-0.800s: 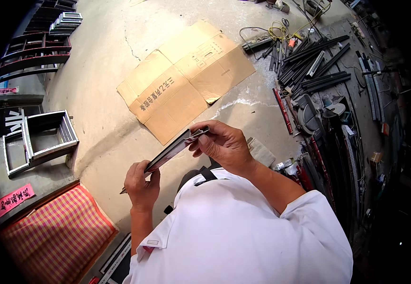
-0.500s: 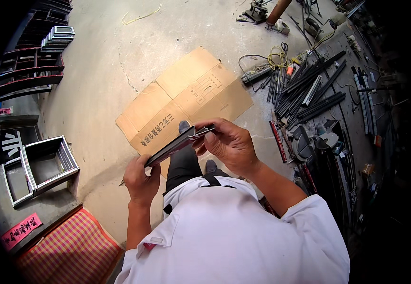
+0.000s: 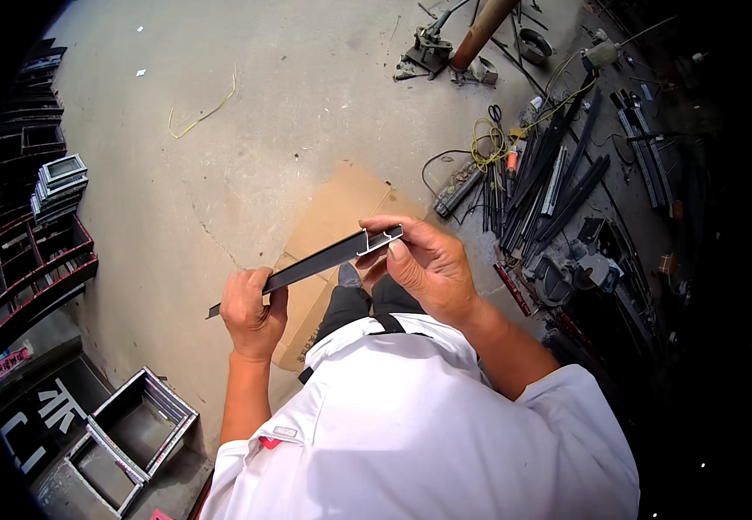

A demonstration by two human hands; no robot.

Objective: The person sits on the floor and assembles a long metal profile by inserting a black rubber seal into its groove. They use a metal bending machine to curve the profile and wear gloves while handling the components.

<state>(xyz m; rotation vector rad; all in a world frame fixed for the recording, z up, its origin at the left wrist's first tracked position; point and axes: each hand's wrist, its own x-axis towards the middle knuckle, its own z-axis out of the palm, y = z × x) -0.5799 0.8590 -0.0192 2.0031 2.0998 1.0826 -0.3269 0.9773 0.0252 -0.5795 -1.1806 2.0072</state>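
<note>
I hold a short dark metal profile strip (image 3: 324, 260) level in front of my body, slanting up to the right. My left hand (image 3: 250, 312) grips its lower left part, with the tip poking out past the fist. My right hand (image 3: 424, 260) pinches the upper right end between thumb and fingers. Below the strip lies a flattened brown cardboard sheet (image 3: 337, 217) on the concrete floor, partly hidden by my legs and white shirt.
A heap of dark metal bars, cables and tools (image 3: 549, 182) lies on the right. A metal post on a base (image 3: 471, 39) stands at the top. Stacked metal frames (image 3: 60, 182) and open frame boxes (image 3: 129, 433) sit along the left.
The view has tilted forward, showing more floor ahead. Both hands keep hold of the strip, which now sits lower in the picture; the cardboard is more covered by my body.
</note>
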